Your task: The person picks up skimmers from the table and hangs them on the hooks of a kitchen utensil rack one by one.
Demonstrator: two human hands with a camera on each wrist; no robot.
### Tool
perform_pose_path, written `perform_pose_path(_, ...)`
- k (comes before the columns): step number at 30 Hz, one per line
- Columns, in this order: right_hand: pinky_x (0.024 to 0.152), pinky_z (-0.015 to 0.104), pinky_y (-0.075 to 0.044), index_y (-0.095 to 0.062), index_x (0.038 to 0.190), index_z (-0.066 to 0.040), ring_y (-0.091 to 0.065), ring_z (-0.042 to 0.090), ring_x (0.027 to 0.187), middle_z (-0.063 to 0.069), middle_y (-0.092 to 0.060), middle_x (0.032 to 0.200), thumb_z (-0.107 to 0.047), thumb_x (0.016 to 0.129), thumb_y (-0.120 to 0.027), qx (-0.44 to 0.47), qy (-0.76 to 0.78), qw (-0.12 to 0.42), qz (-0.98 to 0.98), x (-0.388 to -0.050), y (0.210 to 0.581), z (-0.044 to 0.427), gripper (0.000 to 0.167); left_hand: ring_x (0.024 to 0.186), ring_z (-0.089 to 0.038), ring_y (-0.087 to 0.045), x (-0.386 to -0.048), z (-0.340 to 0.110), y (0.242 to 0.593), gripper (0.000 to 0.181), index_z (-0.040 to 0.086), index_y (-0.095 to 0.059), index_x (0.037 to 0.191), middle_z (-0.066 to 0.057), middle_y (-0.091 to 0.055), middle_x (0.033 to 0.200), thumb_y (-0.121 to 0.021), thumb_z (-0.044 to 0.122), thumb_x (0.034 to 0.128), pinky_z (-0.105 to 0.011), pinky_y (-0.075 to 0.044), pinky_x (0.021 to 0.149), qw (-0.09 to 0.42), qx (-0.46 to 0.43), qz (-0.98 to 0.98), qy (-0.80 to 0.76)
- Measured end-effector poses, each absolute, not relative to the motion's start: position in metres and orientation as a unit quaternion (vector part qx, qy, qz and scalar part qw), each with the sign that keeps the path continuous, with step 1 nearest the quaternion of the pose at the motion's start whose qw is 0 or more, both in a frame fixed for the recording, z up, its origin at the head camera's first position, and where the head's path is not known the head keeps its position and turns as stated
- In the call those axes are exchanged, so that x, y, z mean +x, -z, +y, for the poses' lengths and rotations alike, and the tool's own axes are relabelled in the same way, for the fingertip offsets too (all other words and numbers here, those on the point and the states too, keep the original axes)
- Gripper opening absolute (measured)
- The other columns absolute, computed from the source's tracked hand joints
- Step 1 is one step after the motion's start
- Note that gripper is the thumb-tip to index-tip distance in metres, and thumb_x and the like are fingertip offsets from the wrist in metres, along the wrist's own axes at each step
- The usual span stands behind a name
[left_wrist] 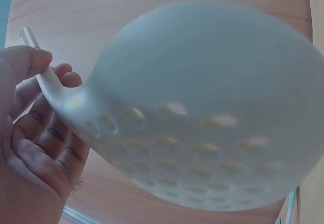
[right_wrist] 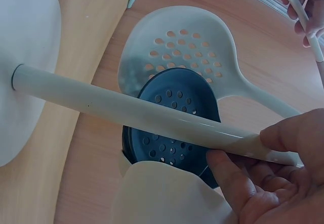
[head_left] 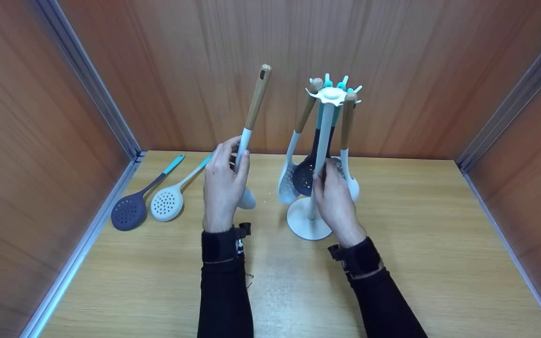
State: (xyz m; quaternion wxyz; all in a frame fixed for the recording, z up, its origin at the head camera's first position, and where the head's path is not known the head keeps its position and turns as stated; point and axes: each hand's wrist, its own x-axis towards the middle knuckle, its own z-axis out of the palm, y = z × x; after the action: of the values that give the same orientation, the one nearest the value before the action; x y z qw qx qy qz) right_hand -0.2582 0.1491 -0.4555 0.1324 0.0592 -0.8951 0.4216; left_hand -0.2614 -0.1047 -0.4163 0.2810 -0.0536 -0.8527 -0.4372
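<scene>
Left hand (head_left: 225, 177) grips a spoon (head_left: 256, 104), right hand (head_left: 338, 199) holds the rack (head_left: 324, 141); several utensils (head_left: 288, 180) hang there, two skimmers (head_left: 166, 203) left of the hands lie unhung.

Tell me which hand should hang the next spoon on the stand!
Probably the left hand: it holds a brown-handled spoon, while the right hand holds the stand by its pole.

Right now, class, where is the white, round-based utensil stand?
In the head view, the stand is right of centre on the pale wooden table, held by the right hand; left of it, the left hand holds a white, wooden-handled skimmer.
</scene>
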Motion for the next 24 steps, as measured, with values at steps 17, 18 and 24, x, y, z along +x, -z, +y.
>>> perform_pose_path(17, 0.121, 0.059, -0.063, -0.051, 0.165, 0.000, -0.072, 0.041, 0.146, 0.024, -0.068, 0.156, -0.011, 0.123, -0.059, 0.070, -0.415, 0.151, -0.894, -0.257, 0.456, 0.150, 0.045, 0.107, -0.031, -0.080, -0.252, -0.099, 0.408, 0.041, 0.010, -0.071, 0.156, -0.014, -0.079, 0.137, -0.073, 0.027, 0.1186, -0.046, -0.071, 0.092, 0.275, -0.078, -0.857, 0.428)
perform_pose_path(18, 0.121, 0.060, -0.063, -0.051, 0.165, 0.000, -0.072, 0.041, 0.146, 0.025, -0.068, 0.157, -0.011, 0.123, -0.059, 0.071, -0.415, 0.151, -0.894, -0.257, 0.456, 0.150, 0.045, 0.107, -0.031, -0.080, -0.252, -0.098, 0.408, 0.041, 0.011, -0.071, 0.156, -0.014, -0.079, 0.137, -0.074, 0.027, 0.1183, -0.045, -0.071, 0.092, 0.273, -0.079, -0.858, 0.427)
perform_pose_path(24, 0.121, 0.059, -0.063, -0.050, 0.166, 0.001, -0.072, 0.042, 0.145, 0.025, -0.068, 0.157, -0.011, 0.123, -0.059, 0.071, -0.409, 0.153, -0.897, -0.257, 0.456, 0.150, 0.046, 0.105, -0.031, -0.081, -0.250, -0.095, 0.406, 0.040, 0.011, -0.072, 0.155, -0.014, -0.080, 0.134, -0.076, 0.025, 0.1169, -0.046, -0.072, 0.090, 0.268, -0.097, -0.859, 0.425)
